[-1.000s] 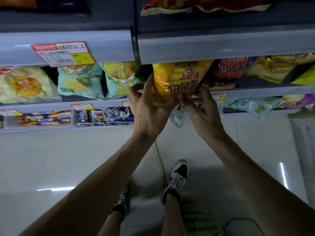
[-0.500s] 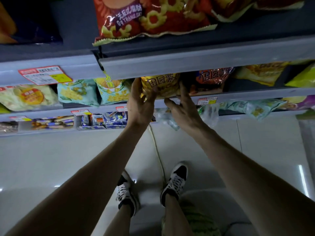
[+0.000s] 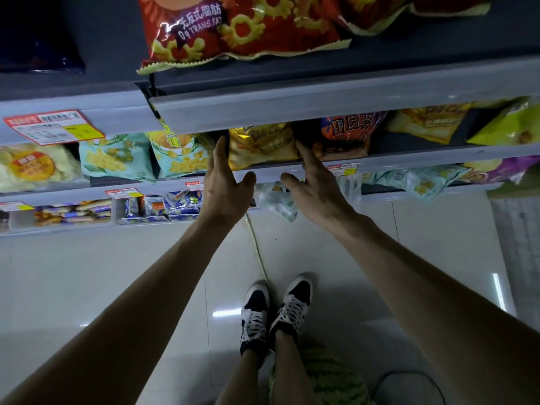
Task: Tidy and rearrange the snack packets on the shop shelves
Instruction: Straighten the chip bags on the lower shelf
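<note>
While the yellow snack packet [image 3: 260,144] lies on the middle shelf [image 3: 409,160] at the frame's centre, two hands flank it. Both the left hand [image 3: 225,182] and the right hand [image 3: 314,190] are spread, fingers straight (gripping nothing), fingertips at the packet's edges.

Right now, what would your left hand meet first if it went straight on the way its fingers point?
Probably the left edge of the yellow packet, just ahead of the left hand; depth is unclear.

Holding, on the grey metal middle shelf [image 3: 423,157], a glossy yellow snack packet [image 3: 260,144] lying just beside a dark orange-and-purple packet [image 3: 347,133]; bearing a red ring-snack bag [image 3: 233,27] on the grey-edged top shelf [image 3: 321,103].
</note>
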Demonstrator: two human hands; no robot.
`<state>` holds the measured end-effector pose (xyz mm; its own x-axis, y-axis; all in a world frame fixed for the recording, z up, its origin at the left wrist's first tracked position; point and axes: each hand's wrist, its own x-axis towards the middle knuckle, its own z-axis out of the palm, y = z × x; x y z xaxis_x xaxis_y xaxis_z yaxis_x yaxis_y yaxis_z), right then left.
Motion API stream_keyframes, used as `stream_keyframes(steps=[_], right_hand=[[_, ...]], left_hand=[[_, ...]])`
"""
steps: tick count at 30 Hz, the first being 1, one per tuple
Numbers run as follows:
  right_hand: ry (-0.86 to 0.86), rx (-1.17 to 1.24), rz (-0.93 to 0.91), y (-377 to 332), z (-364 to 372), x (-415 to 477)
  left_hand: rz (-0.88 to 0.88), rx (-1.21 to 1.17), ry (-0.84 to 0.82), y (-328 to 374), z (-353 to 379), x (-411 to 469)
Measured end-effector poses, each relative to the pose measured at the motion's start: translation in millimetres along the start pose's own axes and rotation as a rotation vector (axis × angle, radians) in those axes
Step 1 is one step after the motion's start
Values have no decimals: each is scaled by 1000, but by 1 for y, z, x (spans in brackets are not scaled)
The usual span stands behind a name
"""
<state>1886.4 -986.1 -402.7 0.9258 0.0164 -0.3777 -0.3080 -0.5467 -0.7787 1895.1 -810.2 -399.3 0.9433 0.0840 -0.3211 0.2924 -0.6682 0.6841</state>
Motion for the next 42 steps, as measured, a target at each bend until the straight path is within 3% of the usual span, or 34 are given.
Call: stream_keyframes(steps=[6, 12, 17, 21, 23, 30, 37, 42], right_hand=[[66, -248, 8, 2, -25, -23], [119, -546, -3, 16, -64, -42], [173, -631, 108, 42, -95, -50], [252, -646, 167, 67, -122, -49], [305, -576, 180, 84, -137, -42], [508, 128, 272, 116, -179, 16], [546, 304, 309, 126, -185, 53], [559, 244, 331, 127, -187, 72]], left_hand=[[-38, 187, -165, 0, -5, -20], [142, 329, -221, 29, 1, -34], [179, 366, -206, 58, 32, -37], [152, 289, -103, 81, 66, -32], [130, 130, -63, 91, 82, -22], [-14, -291, 45, 97, 132, 33], [-54, -363, 163, 124, 155, 26], [-42, -355, 285, 126, 162, 23]])
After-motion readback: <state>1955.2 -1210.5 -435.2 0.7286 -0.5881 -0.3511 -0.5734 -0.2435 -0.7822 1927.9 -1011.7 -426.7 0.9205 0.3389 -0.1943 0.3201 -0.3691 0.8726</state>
